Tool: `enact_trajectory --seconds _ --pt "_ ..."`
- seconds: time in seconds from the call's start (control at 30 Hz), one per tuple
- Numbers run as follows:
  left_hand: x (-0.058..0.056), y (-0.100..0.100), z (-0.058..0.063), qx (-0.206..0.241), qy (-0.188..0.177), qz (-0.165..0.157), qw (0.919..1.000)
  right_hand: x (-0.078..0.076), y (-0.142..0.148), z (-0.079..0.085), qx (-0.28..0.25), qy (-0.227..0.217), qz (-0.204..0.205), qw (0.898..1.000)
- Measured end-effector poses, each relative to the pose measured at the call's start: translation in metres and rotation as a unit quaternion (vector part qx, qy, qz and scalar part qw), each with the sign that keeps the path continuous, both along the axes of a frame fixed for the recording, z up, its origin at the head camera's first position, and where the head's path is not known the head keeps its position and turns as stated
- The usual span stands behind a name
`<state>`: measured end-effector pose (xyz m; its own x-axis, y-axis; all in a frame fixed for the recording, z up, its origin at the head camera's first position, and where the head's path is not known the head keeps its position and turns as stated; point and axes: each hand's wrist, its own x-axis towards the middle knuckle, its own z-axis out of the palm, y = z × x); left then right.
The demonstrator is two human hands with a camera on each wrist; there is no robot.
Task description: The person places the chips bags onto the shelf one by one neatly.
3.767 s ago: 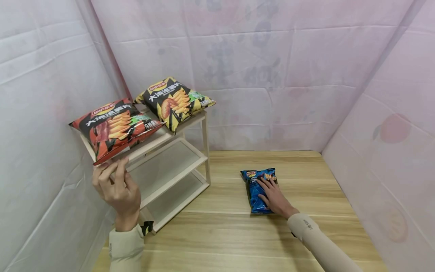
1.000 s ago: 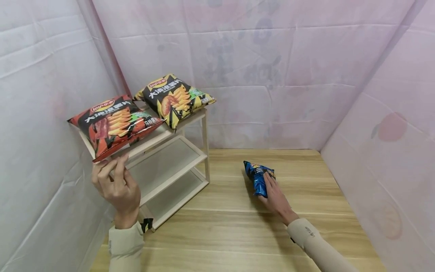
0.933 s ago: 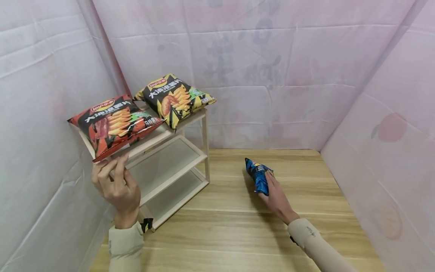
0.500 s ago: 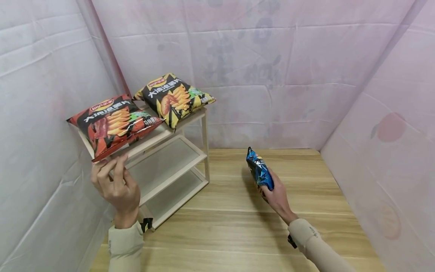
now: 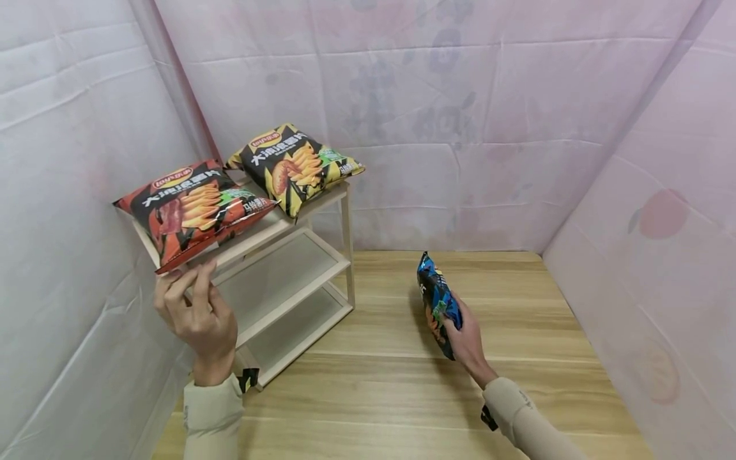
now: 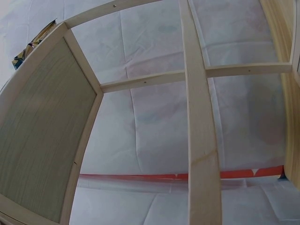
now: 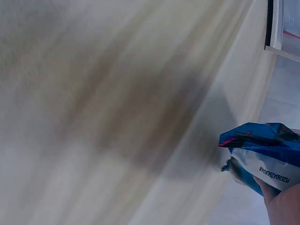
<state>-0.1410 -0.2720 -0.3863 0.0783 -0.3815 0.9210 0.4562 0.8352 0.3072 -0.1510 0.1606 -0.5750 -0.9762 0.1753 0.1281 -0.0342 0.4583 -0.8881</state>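
In the head view, my right hand (image 5: 468, 335) grips a blue and black bag of potato chips (image 5: 435, 300), thumb on its left face and fingers mostly hidden behind it. The bag stands tilted on edge over the table. The right wrist view shows part of the blue bag (image 7: 258, 136), with printed digits on its pale side and my thumb against it. My left hand (image 5: 198, 316) holds the front left of a pale wooden rack (image 5: 293, 313), bent fingers at its top rail. Directly above those fingers lies a red chip bag (image 5: 195, 214) on the rack's top.
A yellow and black chip bag (image 5: 296, 166) lies beside the red one on the top shelf. Two lower shelves are below. The wood-grain table (image 5: 368, 409) is enclosed by pale fabric walls (image 5: 397, 96) at the left, back and right.
My right hand, earlier spread flat on the lying blue chip bag, has gripped it and lifted it on edge, turning its dark front left. The left hand stays at the rack.
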Motion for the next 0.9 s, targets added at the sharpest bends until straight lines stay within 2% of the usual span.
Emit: enact_trajectory --seconds 0.17,0.33,0.7,0.9 --pt "0.000 0.000 0.000 -0.005 0.000 0.000 1.0000 0.010 -0.001 -0.014 -0.026 0.000 0.003 1.000" --pt "-0.001 0.000 0.001 -0.002 0.000 -0.001 1.0000 0.017 -0.002 -0.023 -0.020 -0.005 0.011 1.000" --pt "-0.001 0.001 0.000 -0.003 0.000 0.001 1.0000 0.021 0.002 -0.019 0.051 0.047 0.013 0.998" --pt "0.000 0.001 0.001 0.001 0.003 0.001 1.0000 0.029 0.007 -0.019 -0.002 0.001 -0.011 1.000"
